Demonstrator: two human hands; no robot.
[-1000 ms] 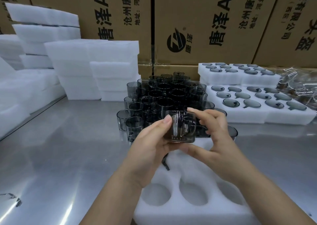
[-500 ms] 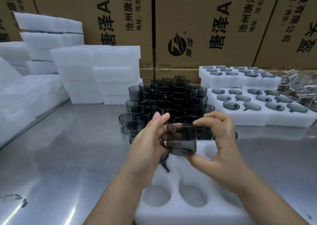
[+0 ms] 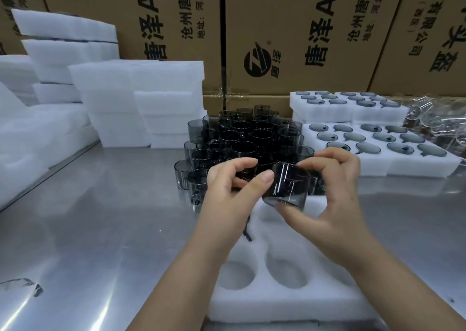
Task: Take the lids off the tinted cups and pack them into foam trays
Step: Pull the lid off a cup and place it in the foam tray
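1. A tinted cup [image 3: 287, 187] is held tilted just above the foam tray [image 3: 277, 303], gripped between the thumb and fingers of the right hand [image 3: 335, 204].
2. The left hand [image 3: 227, 197] is curled at the cup's left side, with the thumb pressed on it.
3. Further cups [image 3: 247, 139] are clustered behind on the surface [image 3: 100, 229].

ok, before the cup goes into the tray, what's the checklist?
1. Grip: right hand holds the cup, thumb below, fingers on top; left hand has its thumb on the wall. ok
2. Cup uncovered: glare hides its top. cannot tell
3. Room in the tray: the two near pockets are empty. ok
4. Position: the cup hangs over the tray's far end. ok
5. Dark strip at the tray's left edge: what it is, and whether it blocks a pocket. cannot tell
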